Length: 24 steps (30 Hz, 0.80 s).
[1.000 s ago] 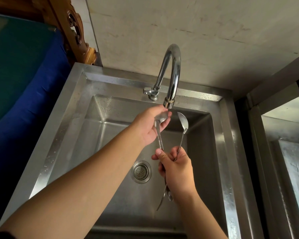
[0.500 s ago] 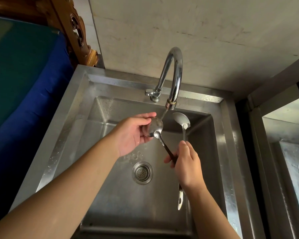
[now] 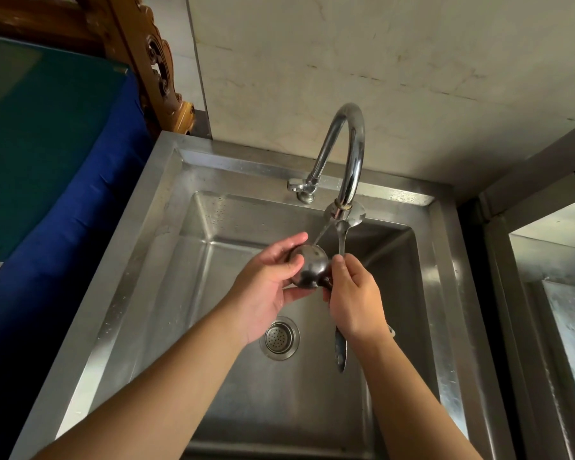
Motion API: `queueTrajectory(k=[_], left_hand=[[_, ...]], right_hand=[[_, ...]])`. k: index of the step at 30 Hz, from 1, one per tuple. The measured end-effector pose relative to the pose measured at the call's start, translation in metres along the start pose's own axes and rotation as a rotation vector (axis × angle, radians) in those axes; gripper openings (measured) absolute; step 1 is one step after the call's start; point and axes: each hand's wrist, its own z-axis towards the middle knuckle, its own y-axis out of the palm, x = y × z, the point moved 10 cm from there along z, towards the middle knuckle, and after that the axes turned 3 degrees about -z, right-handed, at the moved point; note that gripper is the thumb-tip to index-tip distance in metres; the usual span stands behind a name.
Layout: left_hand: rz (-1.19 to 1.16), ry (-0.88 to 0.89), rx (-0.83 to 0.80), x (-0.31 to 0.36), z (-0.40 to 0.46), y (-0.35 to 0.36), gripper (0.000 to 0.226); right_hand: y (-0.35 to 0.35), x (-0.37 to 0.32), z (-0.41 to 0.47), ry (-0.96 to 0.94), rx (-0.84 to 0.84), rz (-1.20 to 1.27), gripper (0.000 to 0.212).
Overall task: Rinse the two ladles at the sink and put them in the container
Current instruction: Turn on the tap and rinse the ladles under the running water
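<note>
Two ladles [image 3: 309,266], apparently both in right hand [image 3: 354,298].

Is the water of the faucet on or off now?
On: a thin stream runs slanting from the faucet spout down onto the ladle bowl at the left hand.

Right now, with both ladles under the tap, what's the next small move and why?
Probably keep the left hand rubbing round the ladle bowl, turning it under the thin stream. The water falls slantwise from the tap onto that bowl, while the second ladle in the right hand sits up by the spout, seemingly out of the stream. No container is in view yet.
</note>
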Motion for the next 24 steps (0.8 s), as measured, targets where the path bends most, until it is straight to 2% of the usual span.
queueTrajectory(k=[6,10,13,18,22,24], left_hand=[[0.07,-0.015,-0.03,0.002,0.002,-0.006,0.037],[0.318,0.023,0.097,0.021,0.014,-0.025,0.035],[0.464,0.054,0.208,0.038,0.027,-0.036,0.049],[0.798,0.006,0.101,0.04,0.051,-0.02,0.088],[0.809,-0.025,0.035,0.029,0.066,-0.007,0.094],[0.757,0.01,0.068,0.026,0.071,-0.005,0.085]], right_hand=[[0.01,0.003,0.002,0.031,-0.02,0.013,0.043],[0.016,0.004,0.0,0.018,-0.044,0.013,0.045],[0.023,0.002,-0.003,-0.01,-0.078,-0.002,0.045],[0.031,0.003,-0.009,-0.027,-0.109,0.028,0.043],[0.032,0.004,-0.01,-0.026,-0.113,0.065,0.042],[0.034,0.003,-0.01,-0.033,-0.119,0.093,0.042]])
